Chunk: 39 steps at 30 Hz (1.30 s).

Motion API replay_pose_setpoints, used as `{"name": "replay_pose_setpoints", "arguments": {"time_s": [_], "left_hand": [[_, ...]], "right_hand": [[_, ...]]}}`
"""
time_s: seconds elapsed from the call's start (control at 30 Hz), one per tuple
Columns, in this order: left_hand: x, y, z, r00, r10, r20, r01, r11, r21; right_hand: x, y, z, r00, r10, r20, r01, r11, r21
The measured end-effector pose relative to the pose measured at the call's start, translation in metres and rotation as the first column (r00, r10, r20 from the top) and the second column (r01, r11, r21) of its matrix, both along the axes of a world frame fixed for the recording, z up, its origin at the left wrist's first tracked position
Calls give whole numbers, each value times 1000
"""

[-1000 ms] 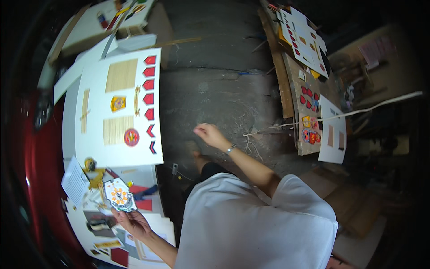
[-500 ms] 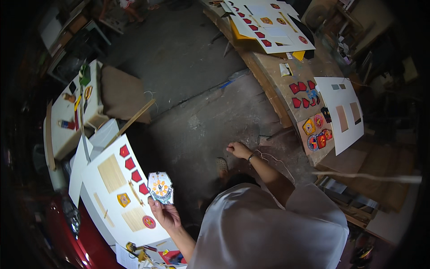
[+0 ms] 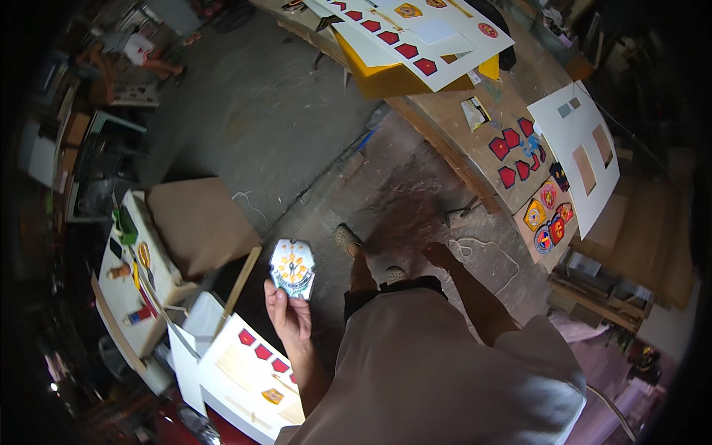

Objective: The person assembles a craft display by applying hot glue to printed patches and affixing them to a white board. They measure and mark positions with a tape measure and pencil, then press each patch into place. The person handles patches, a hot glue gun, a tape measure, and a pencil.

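Observation:
My left hand (image 3: 288, 313) pinches the lower edge of a white shield-shaped emblem (image 3: 291, 267) between thumb and fingers. The emblem bears a yellow-orange sun design with a dark figure, and a dark curved band lies below it. My right hand (image 3: 439, 255) hangs over the floor by my right leg, apart from any object. It is in shadow, and its fingers are too dark to make out. Below the left hand, a white board (image 3: 245, 378) carries a row of red pentagon patches (image 3: 263, 352) and a yellow patch (image 3: 273, 396).
At the right stands a long worktable (image 3: 445, 122) with white cut-out boards (image 3: 582, 159), red pentagon patches (image 3: 512, 139) and several round and shield emblems (image 3: 545, 234). A small table (image 3: 159, 259) holds tools at the left. A cord (image 3: 497, 256) lies on the floor. Another person (image 3: 144, 55) is far left.
The view has swung left and away from the white board beside me. My left hand still holds the emblem, and my right hand has dropped from in front of me to beside my leg.

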<state>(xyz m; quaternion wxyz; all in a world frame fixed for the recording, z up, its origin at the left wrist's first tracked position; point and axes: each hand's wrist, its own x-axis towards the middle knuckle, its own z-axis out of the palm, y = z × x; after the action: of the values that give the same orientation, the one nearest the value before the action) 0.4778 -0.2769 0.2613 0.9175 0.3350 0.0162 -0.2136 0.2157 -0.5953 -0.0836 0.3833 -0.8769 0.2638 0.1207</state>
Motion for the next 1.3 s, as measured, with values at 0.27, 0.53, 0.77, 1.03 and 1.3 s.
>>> {"name": "replay_pose_setpoints", "arguments": {"time_s": [0.27, 0.53, 0.77, 1.03, 1.3], "left_hand": [[153, -76, 7, 955, -294, 46, 292, 955, 47], [237, -172, 3, 892, -451, -6, 442, 871, 213], [279, -261, -15, 890, -410, -200, 436, 893, 111], [293, -352, -27, 846, -452, -284, 514, 832, 207], [314, -374, -33, 836, -452, -312, 519, 835, 181]], "right_hand": [[-18, 35, -7, 941, -57, -333, 76, 996, 44], [150, -4, -18, 735, -632, -245, 666, 607, 434], [268, -91, -49, 933, -166, -319, 278, 895, 348], [293, -131, -73, 848, -393, -357, 480, 854, 200], [305, -143, -51, 932, -145, -333, 221, 954, 204]]}}
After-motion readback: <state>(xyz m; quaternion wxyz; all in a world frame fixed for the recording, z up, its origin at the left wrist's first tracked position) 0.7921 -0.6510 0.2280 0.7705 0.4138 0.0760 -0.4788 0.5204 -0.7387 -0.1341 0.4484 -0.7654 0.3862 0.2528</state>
